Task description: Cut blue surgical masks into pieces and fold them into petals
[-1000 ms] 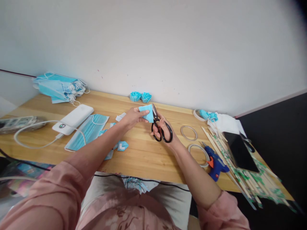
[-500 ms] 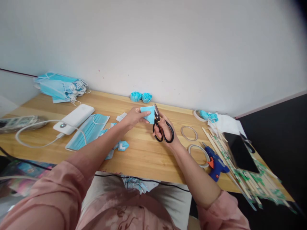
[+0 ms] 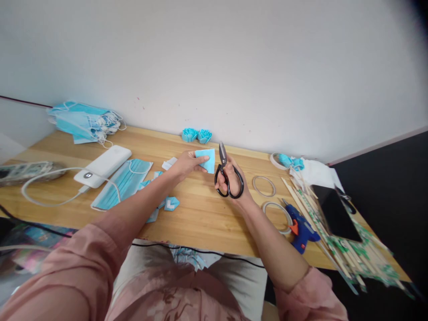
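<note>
Between thumb and fingers, my left hand (image 3: 187, 165) pinches a small light-blue piece of mask fabric (image 3: 209, 161) above the table. My right hand (image 3: 238, 178) grips black-handled scissors (image 3: 223, 154), fingers through the loops. Their blades are closed, point up toward the wall, and stand just right of the fabric without touching it. Behind the hands, two blue fabric roses (image 3: 196, 135) sit against the wall. Folded blue pieces (image 3: 171, 203) lie beside my left forearm, which partly hides them. A pleated face mask (image 3: 122, 185) is farther left.
On the left are a pile of masks (image 3: 85, 121), a white power bank (image 3: 103, 166) with its cable and a power strip (image 3: 31, 171). On the right lie tape rolls (image 3: 277, 217), a blue glue gun (image 3: 303, 229), wooden sticks (image 3: 306, 205), and a black phone (image 3: 336, 213).
The scissors have come away from the fabric's right edge, moving slightly right, and their blades have closed. My left hand with the fabric has hardly moved.
</note>
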